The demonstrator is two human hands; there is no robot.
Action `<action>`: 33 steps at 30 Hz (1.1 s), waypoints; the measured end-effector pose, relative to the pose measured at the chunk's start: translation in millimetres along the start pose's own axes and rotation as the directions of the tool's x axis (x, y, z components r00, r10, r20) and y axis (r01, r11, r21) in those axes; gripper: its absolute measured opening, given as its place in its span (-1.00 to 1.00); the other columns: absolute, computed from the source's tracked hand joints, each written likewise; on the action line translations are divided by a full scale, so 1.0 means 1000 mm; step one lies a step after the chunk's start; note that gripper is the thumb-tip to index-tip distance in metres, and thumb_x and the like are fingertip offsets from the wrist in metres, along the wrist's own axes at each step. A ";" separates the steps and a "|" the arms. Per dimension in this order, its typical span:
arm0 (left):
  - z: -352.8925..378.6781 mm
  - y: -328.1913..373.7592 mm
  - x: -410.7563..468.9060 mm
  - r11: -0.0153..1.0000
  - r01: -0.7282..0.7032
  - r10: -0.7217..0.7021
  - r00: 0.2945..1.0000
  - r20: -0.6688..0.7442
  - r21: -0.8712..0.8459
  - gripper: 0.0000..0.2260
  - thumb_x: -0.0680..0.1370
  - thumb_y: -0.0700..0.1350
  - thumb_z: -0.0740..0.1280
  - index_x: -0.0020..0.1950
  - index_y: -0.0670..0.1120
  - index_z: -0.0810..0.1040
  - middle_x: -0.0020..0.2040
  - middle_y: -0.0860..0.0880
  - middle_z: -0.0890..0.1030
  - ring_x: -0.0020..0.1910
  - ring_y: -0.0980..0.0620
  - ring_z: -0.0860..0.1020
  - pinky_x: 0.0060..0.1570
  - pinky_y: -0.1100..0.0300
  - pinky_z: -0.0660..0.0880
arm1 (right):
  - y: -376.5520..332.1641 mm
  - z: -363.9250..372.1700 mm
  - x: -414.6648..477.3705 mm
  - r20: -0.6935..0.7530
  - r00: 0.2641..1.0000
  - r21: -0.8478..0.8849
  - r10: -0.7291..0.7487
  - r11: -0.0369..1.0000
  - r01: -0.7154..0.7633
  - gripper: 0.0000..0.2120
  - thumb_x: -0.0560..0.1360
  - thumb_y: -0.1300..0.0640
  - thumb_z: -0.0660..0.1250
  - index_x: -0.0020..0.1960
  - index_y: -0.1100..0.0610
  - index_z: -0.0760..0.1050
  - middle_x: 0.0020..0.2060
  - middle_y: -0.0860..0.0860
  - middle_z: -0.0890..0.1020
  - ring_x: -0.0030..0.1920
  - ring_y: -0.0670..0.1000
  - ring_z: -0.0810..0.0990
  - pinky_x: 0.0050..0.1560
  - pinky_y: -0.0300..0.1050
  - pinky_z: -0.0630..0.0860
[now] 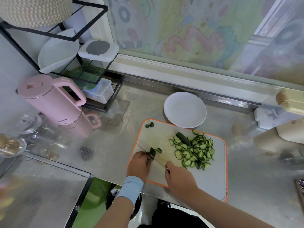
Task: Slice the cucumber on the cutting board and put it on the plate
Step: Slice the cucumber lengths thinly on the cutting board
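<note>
Lowest in the frame, the right hand [179,176] is wrapping its fingers closed around the handle of the knife [158,160]. The blade is angling up and left across the cutting board [213,178]. Just left of it, the left hand [139,163] is pinning a short cucumber stub [152,151] under bent fingers, and the fingertips are sitting right against the blade.

That is likely the main hazard. The stub is giving the fingers little to hold, so a slip or roll could bring the edge onto a fingertip. The board's near edge is lying close to the counter's front, so hard pressing might shift it.

A few cut slices [158,150] are lying beside the stub. Right of centre, a loose pile of half-moon slices [194,152] is spreading toward the board's right side, with a longer uncut piece [183,139] resting at its upper edge. Careless scooping could scatter slices onto the counter.

Farther up, the white plate [185,110] is waiting at the board's upper edge, with no cucumber on it yet.
</note>
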State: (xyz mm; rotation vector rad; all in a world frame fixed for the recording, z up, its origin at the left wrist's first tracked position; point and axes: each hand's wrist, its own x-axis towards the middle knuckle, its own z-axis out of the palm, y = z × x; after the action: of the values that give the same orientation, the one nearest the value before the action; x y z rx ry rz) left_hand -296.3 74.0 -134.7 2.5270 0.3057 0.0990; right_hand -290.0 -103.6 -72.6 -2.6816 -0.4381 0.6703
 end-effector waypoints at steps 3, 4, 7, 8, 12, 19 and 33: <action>-0.001 0.002 -0.001 1.000 0.027 -0.027 1.000 0.006 -0.008 -0.95 0.41 -0.20 0.45 -0.16 -0.08 0.67 -0.16 -0.01 0.62 -0.12 -0.05 0.56 -0.19 0.18 0.48 | -0.004 0.002 0.005 0.011 1.000 0.002 0.017 1.000 -0.017 -0.87 0.65 0.03 0.05 -0.05 0.05 0.23 -0.39 -0.02 0.40 -0.40 0.07 0.38 -0.48 -0.08 0.18; 0.000 0.002 0.000 1.000 0.028 -0.028 1.000 0.005 -0.009 -0.96 0.41 -0.19 0.45 -0.16 -0.08 0.67 -0.17 -0.01 0.62 -0.12 -0.05 0.56 -0.19 0.20 0.47 | -0.006 0.003 0.009 0.020 0.999 0.010 0.027 1.000 -0.027 -0.87 0.65 0.04 0.05 -0.05 0.06 0.23 -0.39 -0.01 0.40 -0.40 0.07 0.38 -0.48 -0.08 0.18; 0.001 0.000 0.000 1.000 0.008 -0.008 1.000 -0.003 0.000 -0.95 0.39 -0.21 0.47 -0.19 -0.08 0.68 -0.18 -0.01 0.61 -0.14 -0.04 0.56 -0.19 0.28 0.39 | -0.015 0.005 0.020 0.042 0.999 0.037 0.032 0.999 -0.034 -0.87 0.65 0.04 0.05 -0.05 0.06 0.23 -0.36 -0.02 0.40 -0.35 0.09 0.41 -0.45 -0.08 0.20; 0.001 -0.001 -0.001 1.000 0.003 -0.003 1.000 -0.004 0.002 -0.94 0.39 -0.22 0.46 -0.18 -0.08 0.68 -0.17 -0.01 0.61 -0.14 -0.04 0.56 -0.18 0.29 0.38 | -0.019 0.006 0.023 0.042 0.999 0.036 0.027 0.999 -0.028 -0.87 0.65 0.04 0.05 -0.04 0.06 0.24 -0.35 -0.02 0.41 -0.32 0.10 0.42 -0.41 -0.07 0.22; 0.003 -0.003 -0.004 0.999 -0.007 0.007 1.000 0.001 -0.032 -0.89 0.41 -0.27 0.41 -0.12 -0.10 0.67 -0.09 -0.02 0.60 -0.06 -0.03 0.52 -0.09 0.30 0.37 | -0.029 0.008 0.034 0.047 0.999 0.049 0.025 0.998 -0.027 -0.85 0.66 0.03 0.05 0.09 0.09 0.32 -0.21 0.06 0.52 -0.24 0.10 0.44 -0.24 -0.08 0.32; -0.003 0.001 -0.003 0.999 0.044 -0.043 0.999 0.014 -0.018 -0.94 0.44 -0.22 0.41 -0.14 -0.10 0.66 -0.13 -0.05 0.62 -0.07 -0.07 0.54 -0.14 0.26 0.37 | -0.024 0.009 0.023 -0.017 1.000 0.027 -0.004 1.000 0.005 -0.85 0.66 0.03 0.06 0.07 0.08 0.33 -0.37 -0.04 0.38 -0.30 0.10 0.41 -0.43 -0.06 0.18; -0.007 0.007 -0.003 0.998 0.055 -0.055 0.998 0.014 -0.002 -0.95 0.46 -0.20 0.40 -0.13 -0.10 0.66 -0.12 -0.03 0.61 -0.05 -0.05 0.53 -0.15 0.26 0.36 | -0.016 0.006 0.013 0.042 0.998 0.043 0.045 0.998 -0.047 -0.89 0.65 0.06 0.06 -0.02 0.07 0.25 -0.38 -0.02 0.39 -0.40 0.04 0.37 -0.47 -0.09 0.18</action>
State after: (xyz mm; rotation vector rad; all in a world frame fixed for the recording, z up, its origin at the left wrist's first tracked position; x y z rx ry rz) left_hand -299.2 71.6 -125.1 2.5141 0.3697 0.0605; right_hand -285.6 -82.5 -76.6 -2.6484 -0.3684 0.7406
